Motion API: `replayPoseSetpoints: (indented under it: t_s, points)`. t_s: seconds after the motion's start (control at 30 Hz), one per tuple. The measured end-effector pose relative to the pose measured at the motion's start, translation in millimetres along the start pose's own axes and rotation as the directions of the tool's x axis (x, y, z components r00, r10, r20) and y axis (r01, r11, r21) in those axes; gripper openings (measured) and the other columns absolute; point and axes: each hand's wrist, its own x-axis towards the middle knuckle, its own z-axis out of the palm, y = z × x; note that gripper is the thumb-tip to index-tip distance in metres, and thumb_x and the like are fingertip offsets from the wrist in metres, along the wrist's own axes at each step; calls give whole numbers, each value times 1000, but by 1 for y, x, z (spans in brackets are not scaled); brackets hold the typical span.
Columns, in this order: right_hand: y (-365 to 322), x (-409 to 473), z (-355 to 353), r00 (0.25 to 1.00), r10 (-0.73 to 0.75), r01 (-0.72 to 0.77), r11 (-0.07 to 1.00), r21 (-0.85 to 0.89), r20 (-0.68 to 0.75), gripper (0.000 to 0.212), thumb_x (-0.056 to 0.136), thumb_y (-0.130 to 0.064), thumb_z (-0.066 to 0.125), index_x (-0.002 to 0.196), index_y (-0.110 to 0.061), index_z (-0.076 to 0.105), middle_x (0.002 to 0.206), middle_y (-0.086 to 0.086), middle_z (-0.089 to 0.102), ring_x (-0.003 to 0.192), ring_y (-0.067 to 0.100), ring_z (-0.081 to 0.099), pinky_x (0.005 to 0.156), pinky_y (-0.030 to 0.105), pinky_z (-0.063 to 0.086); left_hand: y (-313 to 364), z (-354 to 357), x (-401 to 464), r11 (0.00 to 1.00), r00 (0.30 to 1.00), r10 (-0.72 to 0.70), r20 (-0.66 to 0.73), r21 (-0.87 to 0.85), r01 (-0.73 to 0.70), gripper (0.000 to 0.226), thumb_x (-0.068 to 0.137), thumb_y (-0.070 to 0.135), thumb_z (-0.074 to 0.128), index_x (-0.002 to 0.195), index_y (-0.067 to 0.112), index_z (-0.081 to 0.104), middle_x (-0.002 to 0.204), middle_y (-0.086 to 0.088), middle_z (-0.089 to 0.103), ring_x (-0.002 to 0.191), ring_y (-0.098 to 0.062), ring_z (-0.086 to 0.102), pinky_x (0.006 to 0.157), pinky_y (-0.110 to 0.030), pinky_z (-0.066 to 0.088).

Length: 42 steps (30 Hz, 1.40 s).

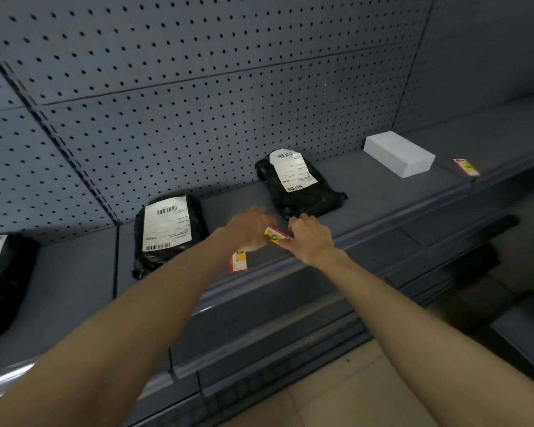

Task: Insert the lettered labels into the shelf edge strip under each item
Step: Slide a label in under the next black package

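Grey shelf (383, 192), black parcels (299, 186), both hands (312, 235) pinching yellow label (274, 237)

- shop or stockroom aisle; grey pegboard back panel (198, 87) behind steel shelf (383, 192)
- clear shelf edge strip (290, 268); yellow-red price-style labels (239, 261)
- bagged parcels (168, 229) with barcode stickers; white box (398, 153)

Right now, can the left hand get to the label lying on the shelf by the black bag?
Probably yes. The left hand hovers just above the loose label, with nothing between them. But its grip looks busy: both it and the right hand seem to hold the yellow label, so that one goes first.
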Motion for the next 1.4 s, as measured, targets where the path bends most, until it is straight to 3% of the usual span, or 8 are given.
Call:
replayPoseSetpoints:
  t_s: [0.2,0.3,0.47,0.67,0.8,0.93,1.1,1.4]
  points:
    - [2,11,1,996,15,-19,999,43,88,44,81,-37,70,109,-6,56,115,14,49,106,31,51,83,41,45,-1,-1,19,1000,1000,-26,4,-14,26,42,81,46,65,113,21,55,115,-8,51,113,-26,44,93,-42,44]
    - [3,15,-2,993,14,-33,986,165,115,36,80,-26,72,103,-4,55,110,14,54,101,32,55,79,39,44,-5,-4,19,997,999,-43,3,-70,44,35,79,34,69,103,18,49,104,-6,60,93,-23,54,78,-39,50]
    - [-1,15,-14,994,-105,111,930,350,-35,6,84,-10,61,89,-12,58,85,5,65,78,23,59,66,36,45,-16,-14,-9,951,984,-87,-155,-309,35,13,85,14,60,97,18,59,90,-6,67,81,-26,63,70,-40,52]
    - [-42,-2,-13,939,-308,343,823,453,-154,5,85,-3,66,90,-4,67,80,1,57,71,15,54,66,28,42,-39,-12,-81,891,938,-231,-258,-443,98,5,88,22,66,90,17,65,84,4,61,74,-16,59,68,-37,53]
    - [-80,-20,-2,915,-384,392,775,496,-125,7,87,-5,64,92,-5,69,79,2,63,63,8,55,56,11,40,-51,5,-143,863,855,-369,-364,-476,169,7,85,23,66,91,19,63,84,5,60,76,-14,55,67,-34,50]
    - [-115,-34,9,858,-503,485,727,487,-104,13,89,-7,63,99,-8,71,90,4,65,77,15,60,68,21,43,-53,32,-208,836,694,-531,-486,-436,334,8,82,20,65,86,17,59,83,2,60,82,-17,55,66,-33,49]
    - [-142,-51,22,806,-587,545,687,481,-76,16,93,-11,58,103,-11,70,92,-1,62,80,11,58,68,22,40,-44,64,-252,853,726,-522,-448,-299,428,9,81,15,61,88,12,65,92,-3,62,88,-23,56,77,-35,49]
    - [-132,-65,31,818,-569,547,729,411,-80,16,95,-14,55,103,-10,68,89,-3,58,76,9,55,66,26,44,-24,89,-256,846,666,-522,-533,-224,484,14,82,14,61,94,8,66,91,-9,63,84,-29,58,72,-41,49]
